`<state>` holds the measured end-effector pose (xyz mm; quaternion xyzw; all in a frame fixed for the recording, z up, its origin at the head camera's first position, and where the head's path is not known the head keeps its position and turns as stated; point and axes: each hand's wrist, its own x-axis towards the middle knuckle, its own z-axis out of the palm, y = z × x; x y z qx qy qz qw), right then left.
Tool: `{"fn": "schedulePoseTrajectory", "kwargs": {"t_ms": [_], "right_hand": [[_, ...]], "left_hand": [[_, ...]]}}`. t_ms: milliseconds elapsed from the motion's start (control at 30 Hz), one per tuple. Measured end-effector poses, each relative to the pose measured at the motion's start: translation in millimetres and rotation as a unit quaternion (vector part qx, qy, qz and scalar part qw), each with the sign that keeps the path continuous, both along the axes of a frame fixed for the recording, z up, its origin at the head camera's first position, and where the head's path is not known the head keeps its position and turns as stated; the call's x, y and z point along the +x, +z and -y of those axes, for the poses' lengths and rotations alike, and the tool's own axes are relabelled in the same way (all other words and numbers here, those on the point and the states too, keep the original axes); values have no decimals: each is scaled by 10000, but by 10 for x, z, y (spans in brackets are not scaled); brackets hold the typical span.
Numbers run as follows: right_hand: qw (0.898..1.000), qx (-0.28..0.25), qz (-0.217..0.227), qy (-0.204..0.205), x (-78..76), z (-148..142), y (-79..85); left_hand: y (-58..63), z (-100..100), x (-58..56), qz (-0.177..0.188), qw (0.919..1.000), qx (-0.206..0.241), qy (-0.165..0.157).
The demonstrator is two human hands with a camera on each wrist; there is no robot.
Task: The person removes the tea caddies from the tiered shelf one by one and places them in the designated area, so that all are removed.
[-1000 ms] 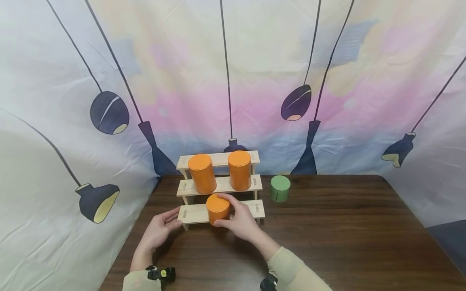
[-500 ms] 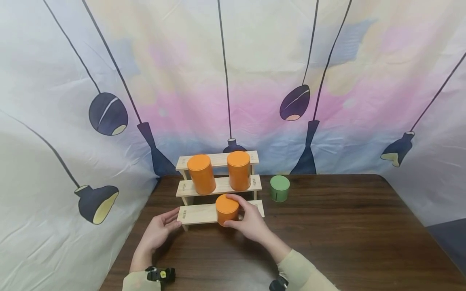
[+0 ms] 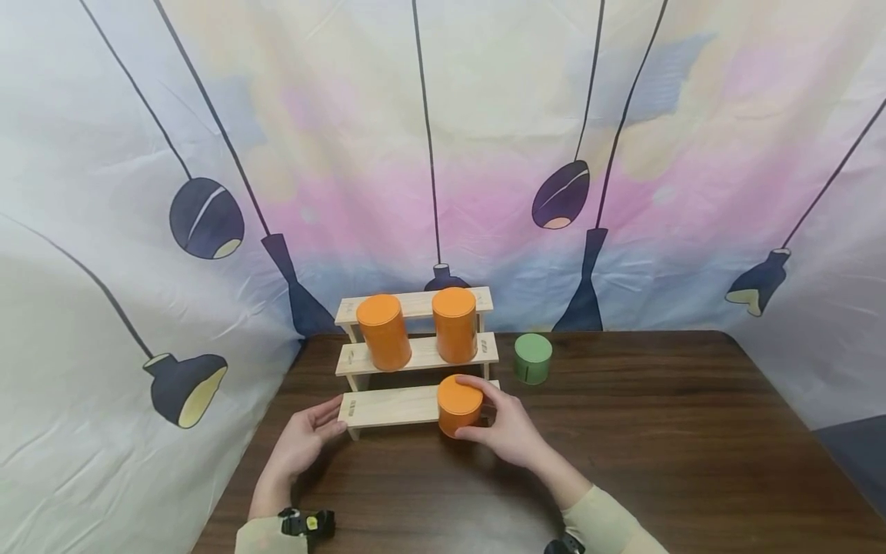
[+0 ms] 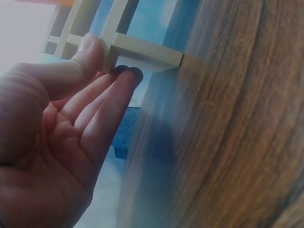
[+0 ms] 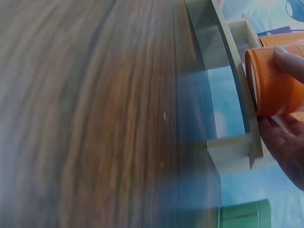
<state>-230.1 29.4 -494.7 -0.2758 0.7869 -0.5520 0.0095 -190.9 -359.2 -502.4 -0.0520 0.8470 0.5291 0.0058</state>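
A three-tier wooden display stand (image 3: 388, 409) stands on the table. My left hand (image 3: 301, 442) holds the left end of its lowest board, thumb at the front and fingers behind (image 4: 107, 102). A short orange canister (image 3: 458, 415) is at the right part of that board, gripped by my right hand (image 3: 508, 427) between thumb and fingers. In the right wrist view the canister's base (image 5: 252, 85) shows right at the board's front edge. Two taller orange canisters (image 3: 384, 338) stand upright side by side on the middle tier.
A short green canister (image 3: 532, 362) stands on the dark wood table (image 3: 657, 446), right of the stand. Behind the table hangs a cloth backdrop (image 3: 498, 115) printed with lamps. The stand's top tier (image 3: 418, 305) is partly hidden by the tall canisters.
My right hand has slid the short orange canister rightward along the lowest board, from its middle to near its right end. My left hand has stayed at the board's left end.
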Motion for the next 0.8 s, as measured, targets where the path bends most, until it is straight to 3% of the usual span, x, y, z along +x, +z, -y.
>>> {"fn": "schedulePoseTrajectory", "kwargs": {"t_ms": [600,800], "right_hand": [[9984,-312,427,199,52,-487,15],[9991,-218,370,48,85,-776,40]], "left_hand": [[2,0,1,-48,10000,-52,-13],[-4,9,2,7,10000,-25,-26]]}}
